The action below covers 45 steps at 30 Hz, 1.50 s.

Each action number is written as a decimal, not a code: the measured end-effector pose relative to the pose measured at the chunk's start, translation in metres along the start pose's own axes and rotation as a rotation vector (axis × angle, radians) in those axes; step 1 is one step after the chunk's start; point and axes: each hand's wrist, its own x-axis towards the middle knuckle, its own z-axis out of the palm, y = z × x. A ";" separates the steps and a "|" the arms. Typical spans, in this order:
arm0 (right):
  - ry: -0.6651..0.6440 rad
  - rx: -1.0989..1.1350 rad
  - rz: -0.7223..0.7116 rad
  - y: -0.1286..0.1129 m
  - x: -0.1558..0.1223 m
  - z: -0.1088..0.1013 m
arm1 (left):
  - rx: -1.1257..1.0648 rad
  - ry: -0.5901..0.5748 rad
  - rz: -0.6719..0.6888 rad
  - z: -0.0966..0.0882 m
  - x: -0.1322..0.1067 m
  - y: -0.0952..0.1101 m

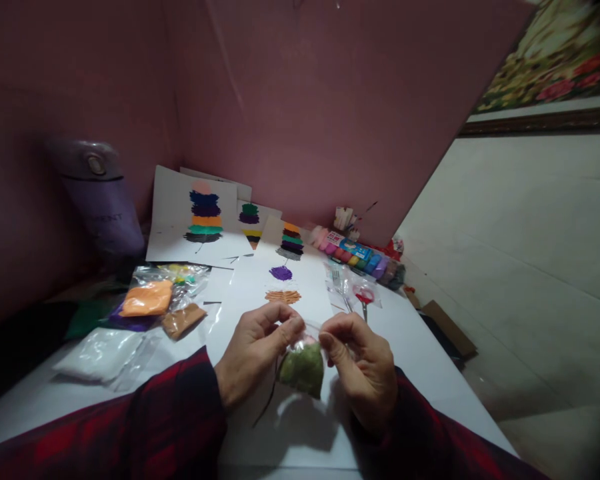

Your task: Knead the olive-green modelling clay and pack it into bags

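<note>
Between my two hands hangs a small clear plastic bag (303, 367) with a dark green, clay-like lump in it and a bit of pink near its top. My left hand (255, 350) pinches the bag's upper left edge between thumb and fingers. On the other side, my right hand (363, 363) grips the upper right edge the same way. A thin dark strand (266, 403) trails down to the left of the bag. Behind it, a white sheet (250, 277) bears coloured bands, a purple patch and an orange-brown ribbed shape, partly covered by my hands.
Left lie bags with orange (147, 298), brown (184, 321) and white (100, 355) contents. A lilac bottle (103, 207) stands behind them. More decorated sheets (173, 213) lean against the pink wall. At right are a fork (341, 287), red-handled scissors (364, 297) and a multicoloured clay pack (360, 257).
</note>
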 end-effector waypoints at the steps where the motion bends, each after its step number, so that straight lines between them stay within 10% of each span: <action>1: 0.007 0.000 0.001 0.001 0.000 0.000 | -0.033 -0.022 -0.019 0.000 0.001 -0.001; 15: -0.022 -0.090 -0.224 -0.003 0.005 0.001 | 0.224 -0.130 0.000 0.007 -0.002 0.000; 27: -0.118 -0.038 0.091 -0.002 0.004 0.000 | 0.146 -0.151 -0.102 0.008 -0.002 0.003; 45: -0.180 -0.028 0.074 -0.003 0.004 0.001 | 0.135 -0.045 0.038 0.002 -0.002 0.000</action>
